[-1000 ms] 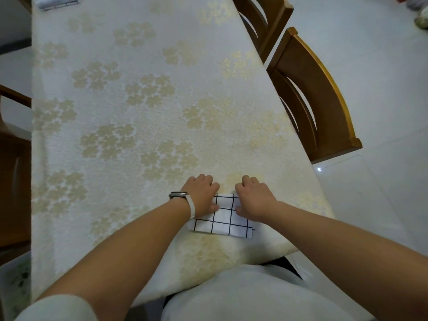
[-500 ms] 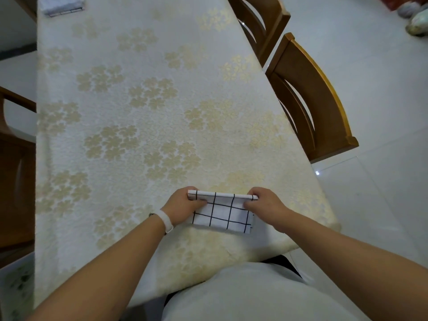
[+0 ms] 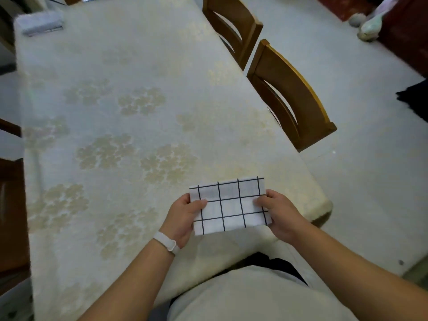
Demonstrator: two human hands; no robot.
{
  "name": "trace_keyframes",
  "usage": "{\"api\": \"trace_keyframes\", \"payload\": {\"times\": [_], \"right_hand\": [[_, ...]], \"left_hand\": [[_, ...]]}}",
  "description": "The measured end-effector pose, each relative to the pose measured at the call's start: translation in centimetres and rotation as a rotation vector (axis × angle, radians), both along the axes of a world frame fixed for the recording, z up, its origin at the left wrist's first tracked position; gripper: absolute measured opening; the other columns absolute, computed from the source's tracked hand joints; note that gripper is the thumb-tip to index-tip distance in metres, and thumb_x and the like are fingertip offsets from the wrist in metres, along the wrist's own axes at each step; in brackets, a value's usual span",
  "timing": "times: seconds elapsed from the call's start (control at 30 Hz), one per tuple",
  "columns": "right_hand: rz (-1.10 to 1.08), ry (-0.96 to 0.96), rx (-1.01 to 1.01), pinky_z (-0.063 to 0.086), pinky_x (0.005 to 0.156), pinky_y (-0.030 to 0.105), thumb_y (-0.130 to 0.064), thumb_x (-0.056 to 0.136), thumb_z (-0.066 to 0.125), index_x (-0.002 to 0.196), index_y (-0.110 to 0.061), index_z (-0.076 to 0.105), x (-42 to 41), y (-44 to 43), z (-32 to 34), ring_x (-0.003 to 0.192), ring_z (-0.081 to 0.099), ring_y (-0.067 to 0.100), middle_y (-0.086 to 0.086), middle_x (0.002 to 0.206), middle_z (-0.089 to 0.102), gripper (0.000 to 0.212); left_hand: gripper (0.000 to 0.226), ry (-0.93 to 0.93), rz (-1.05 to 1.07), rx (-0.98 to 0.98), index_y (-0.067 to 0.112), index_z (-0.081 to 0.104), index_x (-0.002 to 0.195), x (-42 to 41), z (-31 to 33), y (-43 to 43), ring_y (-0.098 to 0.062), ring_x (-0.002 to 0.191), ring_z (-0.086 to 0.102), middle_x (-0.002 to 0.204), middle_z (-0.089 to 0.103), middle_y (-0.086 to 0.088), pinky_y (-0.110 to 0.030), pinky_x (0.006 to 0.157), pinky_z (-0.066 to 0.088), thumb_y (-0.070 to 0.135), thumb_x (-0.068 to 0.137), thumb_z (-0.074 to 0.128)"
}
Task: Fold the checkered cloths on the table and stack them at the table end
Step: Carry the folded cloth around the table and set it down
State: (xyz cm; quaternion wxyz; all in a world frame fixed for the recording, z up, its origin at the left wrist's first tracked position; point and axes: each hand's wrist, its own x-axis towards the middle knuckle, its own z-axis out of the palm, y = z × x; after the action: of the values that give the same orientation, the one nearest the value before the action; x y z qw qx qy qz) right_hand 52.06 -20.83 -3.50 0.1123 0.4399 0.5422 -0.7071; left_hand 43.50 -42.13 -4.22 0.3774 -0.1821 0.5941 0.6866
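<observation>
Item 1. Small folded white cloth with a thin black grid (image 3: 229, 205), rectangular, its long side running across my feed. It sits over the near right corner of the table, a little in from the near edge. The picture is soft here, so I judge it raised slightly off the surface rather than lying flat, but I would not swear to it.

Item 2. Left hand (image 3: 183, 216), clamped on the cloth's left short edge. The thumb lies on top and the fingers are tucked beneath. A white wristband (image 3: 165, 243) circles that wrist.

Item 3. Right hand (image 3: 280, 216), pinching the cloth's right short edge the same way, thumb pressed on the upper face.

Item 4. Long table covered in a cream tablecloth with pale gold flower clusters (image 3: 139, 66), running away from me.

Item 5. Low pile of folded white cloths (image 3: 41, 25) at the table's far left corner, well apart from the held one. It is blurred, and I make out dark lines only along its near side.

Item 6. Two brown wooden chairs with curved slatted backs, nearer (image 3: 294, 98) and farther (image 3: 234, 22), standing just beside the table's right edge.
</observation>
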Motion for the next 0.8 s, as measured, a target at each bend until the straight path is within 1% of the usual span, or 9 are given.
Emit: {"api": "trace_keyframes", "payload": {"times": [0.2,0.3,0.37,0.43,0.47,0.53,0.63,0.7,0.8], "right_hand": [[-0.161,0.051,-0.002,0.053,0.085,0.058,0.002,0.088,0.056,0.1,0.001,0.064,2.0,0.5,1.4,0.089,0.068,0.04,0.026,0.099,0.069,0.015],[-0.238,0.086,-0.05,0.054,0.086,0.059,0.003,0.088,0.057,0.103,0.001,0.064,2.8,1.5,2.1,0.095,0.068,0.042,0.026,0.103,0.07,0.017],[-0.282,0.095,-0.08,0.054,0.086,0.06,0.001,0.088,0.058,0.108,0.0,0.064,3.2,2.6,2.5,0.098,0.067,0.042,0.025,0.106,0.069,0.021],[-0.324,0.104,-0.101,0.055,0.086,0.057,0.0,0.089,0.058,0.11,-0.002,0.064,3.5,4.2,2.9,0.1,0.067,0.04,0.023,0.107,0.069,0.022],[-0.336,0.112,-0.105,0.056,0.085,0.055,-0.001,0.089,0.058,0.109,-0.003,0.064,3.8,5.2,3.0,0.1,0.066,0.039,0.023,0.107,0.069,0.021],[-0.366,0.123,-0.109,0.057,0.084,0.055,0.0,0.088,0.059,0.108,-0.003,0.065,4.6,7.3,3.2,0.099,0.066,0.039,0.023,0.108,0.068,0.021],[-0.386,0.146,-0.098,0.055,0.086,0.058,0.0,0.086,0.059,0.102,-0.005,0.067,6.5,11.6,3.7,0.098,0.067,0.039,0.023,0.106,0.069,0.018],[-0.387,0.179,-0.076,0.057,0.083,0.052,0.001,0.088,0.057,0.098,-0.007,0.066,8.3,15.0,4.4,0.091,0.069,0.035,0.02,0.099,0.07,0.015],[-0.387,0.225,-0.037,0.058,0.069,0.039,0.0,0.091,0.056,0.099,-0.011,0.064,11.2,20.4,5.2,0.084,0.069,0.027,0.014,0.094,0.071,0.015]], "left_hand": [[0.021,0.037,-0.077,-0.004,0.002,0.064,0.11,0.0,0.8,1.6,-0.037,0.096,0.067,0.105,0.071,-0.019,-0.055,0.085,0.054,0.001,0.09,0.057],[0.02,0.082,-0.096,-0.007,0.001,0.064,0.108,0.1,1.8,3.4,-0.038,0.094,0.068,0.103,0.071,-0.021,-0.055,0.082,0.055,0.001,0.09,0.057],[0.016,0.131,-0.111,-0.014,0.003,0.066,0.102,0.4,2.3,5.1,-0.036,0.088,0.069,0.096,0.072,-0.02,-0.05,0.075,0.057,0.0,0.088,0.059],[0.014,0.168,-0.12,-0.04,0.006,0.067,0.096,1.1,3.0,7.0,-0.027,0.074,0.07,0.084,0.072,-0.013,-0.038,0.06,0.057,-0.001,0.087,0.059],[0.013,0.18,-0.122,-0.053,0.007,0.067,0.094,1.4,3.2,8.2,-0.024,0.071,0.069,0.081,0.071,-0.01,-0.035,0.057,0.055,-0.002,0.086,0.06],[0.013,0.203,-0.123,-0.071,0.007,0.066,0.094,2.3,3.7,10.8,-0.027,0.076,0.068,0.085,0.072,-0.012,-0.042,0.064,0.057,-0.002,0.085,0.06],[0.021,0.217,-0.113,-0.088,0.002,0.065,0.103,4.0,4.5,15.5,-0.036,0.09,0.068,0.101,0.071,-0.019,-0.051,0.078,0.056,-0.005,0.084,0.058],[0.027,0.21,-0.12,-0.088,0.001,0.062,0.108,5.4,5.2,19.2,-0.038,0.095,0.066,0.106,0.069,-0.02,-0.05,0.078,0.056,-0.008,0.084,0.055],[0.031,0.214,-0.149,-0.08,0.003,0.061,0.111,7.7,6.0,25.0,-0.041,0.1,0.064,0.11,0.068,-0.02,-0.059,0.084,0.053,-0.008,0.084,0.054]]}}
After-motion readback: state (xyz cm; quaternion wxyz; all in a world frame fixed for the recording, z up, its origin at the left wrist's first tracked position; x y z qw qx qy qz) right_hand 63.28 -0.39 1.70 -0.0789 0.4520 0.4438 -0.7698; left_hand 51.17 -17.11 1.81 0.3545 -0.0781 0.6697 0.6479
